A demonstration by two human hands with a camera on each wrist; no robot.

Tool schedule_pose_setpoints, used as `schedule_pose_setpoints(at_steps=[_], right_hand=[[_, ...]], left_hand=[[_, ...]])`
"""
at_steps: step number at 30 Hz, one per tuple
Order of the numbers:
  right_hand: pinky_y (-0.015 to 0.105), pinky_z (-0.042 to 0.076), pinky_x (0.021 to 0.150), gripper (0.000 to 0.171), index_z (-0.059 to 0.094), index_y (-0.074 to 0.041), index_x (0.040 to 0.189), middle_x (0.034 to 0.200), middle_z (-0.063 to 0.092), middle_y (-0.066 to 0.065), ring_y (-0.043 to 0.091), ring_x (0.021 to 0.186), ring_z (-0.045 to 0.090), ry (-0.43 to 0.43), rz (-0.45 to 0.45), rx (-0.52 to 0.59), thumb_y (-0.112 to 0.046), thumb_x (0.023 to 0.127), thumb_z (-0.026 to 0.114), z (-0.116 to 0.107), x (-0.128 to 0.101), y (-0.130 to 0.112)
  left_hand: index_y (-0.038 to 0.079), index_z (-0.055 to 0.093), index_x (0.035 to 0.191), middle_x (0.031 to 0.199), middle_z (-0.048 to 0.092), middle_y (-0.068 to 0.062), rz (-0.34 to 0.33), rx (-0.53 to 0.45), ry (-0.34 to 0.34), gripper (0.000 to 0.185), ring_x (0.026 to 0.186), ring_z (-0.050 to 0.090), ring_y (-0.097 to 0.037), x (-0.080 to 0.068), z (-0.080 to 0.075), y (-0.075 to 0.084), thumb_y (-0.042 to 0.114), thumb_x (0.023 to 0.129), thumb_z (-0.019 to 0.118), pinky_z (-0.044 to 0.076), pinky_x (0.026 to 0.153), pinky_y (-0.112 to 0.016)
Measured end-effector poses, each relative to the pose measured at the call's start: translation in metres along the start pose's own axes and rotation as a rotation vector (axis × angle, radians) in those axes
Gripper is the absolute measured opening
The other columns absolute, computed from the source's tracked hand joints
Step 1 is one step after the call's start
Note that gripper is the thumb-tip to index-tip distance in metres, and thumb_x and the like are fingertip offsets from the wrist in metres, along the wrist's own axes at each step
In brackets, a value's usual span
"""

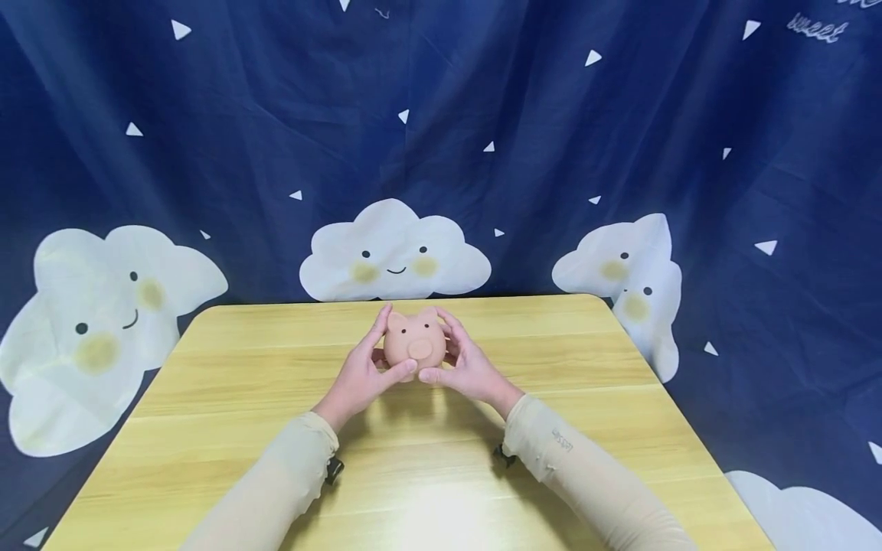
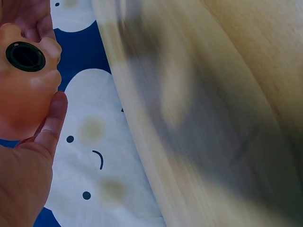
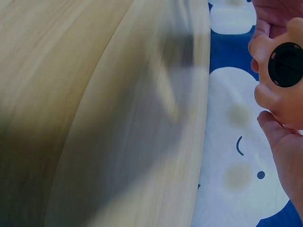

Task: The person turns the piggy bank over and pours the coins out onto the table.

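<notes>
Above the table [image 1: 200, 421], the pink pig [image 1: 416, 339] is held between the left hand [image 1: 360, 379] and the right hand [image 1: 474, 373], fingers curved round its opposite sides; should either hold loosen, its smooth-looking, rounded body could slip and drop onto the table.

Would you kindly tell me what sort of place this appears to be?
Probably an indoor space set up for recording: a navy, cloud-printed curtain hangs behind a wood-grain table, and a pink piggy bank is held above it.
</notes>
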State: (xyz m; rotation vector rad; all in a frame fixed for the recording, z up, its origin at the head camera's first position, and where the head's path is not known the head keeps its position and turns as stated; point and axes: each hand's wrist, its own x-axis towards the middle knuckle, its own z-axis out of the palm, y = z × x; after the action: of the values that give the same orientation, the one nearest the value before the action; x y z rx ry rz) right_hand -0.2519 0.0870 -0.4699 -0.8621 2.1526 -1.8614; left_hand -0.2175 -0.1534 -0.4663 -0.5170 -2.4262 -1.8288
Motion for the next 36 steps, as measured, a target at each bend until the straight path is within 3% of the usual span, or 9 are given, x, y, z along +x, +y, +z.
schedule_pose_setpoints(at_steps=[7, 14, 20, 24, 29, 36], right_hand=[[0.040, 0.055, 0.113, 0.113, 0.013, -0.036, 0.172, 0.169, 0.038, 0.011, 0.036, 0.139, 0.061, 0.004, -0.010, 0.007, -0.012, 0.090, 0.087, 0.002, -0.001, 0.003], [0.037, 0.061, 0.104, 0.103, 0.023, -0.041, 0.169, 0.177, 0.024, -0.011, 0.033, 0.134, 0.066, -0.033, 0.002, -0.020, -0.010, 0.092, 0.085, 0.003, -0.002, 0.004], [0.035, 0.062, 0.102, 0.114, 0.020, -0.040, 0.170, 0.177, 0.024, -0.004, 0.036, 0.133, 0.066, -0.071, 0.039, -0.023, -0.006, 0.086, 0.089, 0.001, -0.003, 0.005], [0.036, 0.064, 0.099, 0.114, 0.021, -0.042, 0.170, 0.175, 0.028, -0.002, 0.034, 0.126, 0.070, -0.078, 0.056, -0.046, -0.008, 0.086, 0.090, -0.001, -0.003, 0.007], [0.035, 0.065, 0.095, 0.108, 0.023, -0.043, 0.169, 0.172, 0.035, 0.005, 0.028, 0.113, 0.075, -0.085, 0.071, -0.066, -0.019, 0.088, 0.090, -0.002, -0.004, 0.007], [0.039, 0.065, 0.097, 0.103, 0.024, -0.043, 0.169, 0.167, 0.043, 0.012, 0.030, 0.112, 0.075, -0.096, 0.074, -0.039, -0.025, 0.090, 0.088, -0.004, -0.005, 0.008]], left_hand=[[0.050, 0.021, 0.167, 0.175, 0.034, -0.006, -0.009, -0.003, 0.009, 0.096, 0.107, 0.075, -0.027, 0.000, 0.001, 0.001, 0.029, 0.096, 0.082, 0.065, 0.087, -0.026], [0.039, 0.030, 0.169, 0.174, 0.037, -0.002, -0.018, 0.020, 0.001, 0.086, 0.093, 0.077, -0.022, 0.002, 0.000, -0.001, 0.032, 0.099, 0.079, 0.065, 0.080, -0.027], [0.038, 0.042, 0.164, 0.176, 0.032, 0.010, -0.039, 0.006, -0.017, 0.072, 0.092, 0.078, -0.023, 0.003, -0.001, -0.007, 0.035, 0.101, 0.076, 0.066, 0.081, -0.029], [0.037, 0.039, 0.165, 0.178, 0.026, 0.011, -0.061, -0.054, -0.059, 0.080, 0.096, 0.079, -0.025, 0.002, -0.002, -0.010, 0.031, 0.097, 0.081, 0.067, 0.083, -0.033], [0.038, 0.033, 0.168, 0.176, 0.030, -0.003, -0.110, -0.143, -0.128, 0.101, 0.106, 0.077, -0.030, 0.000, -0.004, -0.010, 0.021, 0.087, 0.091, 0.067, 0.088, -0.039], [0.037, 0.033, 0.167, 0.171, 0.038, -0.010, -0.125, -0.154, -0.136, 0.104, 0.120, 0.071, -0.035, 0.000, -0.004, -0.008, 0.019, 0.085, 0.093, 0.067, 0.090, -0.038]])
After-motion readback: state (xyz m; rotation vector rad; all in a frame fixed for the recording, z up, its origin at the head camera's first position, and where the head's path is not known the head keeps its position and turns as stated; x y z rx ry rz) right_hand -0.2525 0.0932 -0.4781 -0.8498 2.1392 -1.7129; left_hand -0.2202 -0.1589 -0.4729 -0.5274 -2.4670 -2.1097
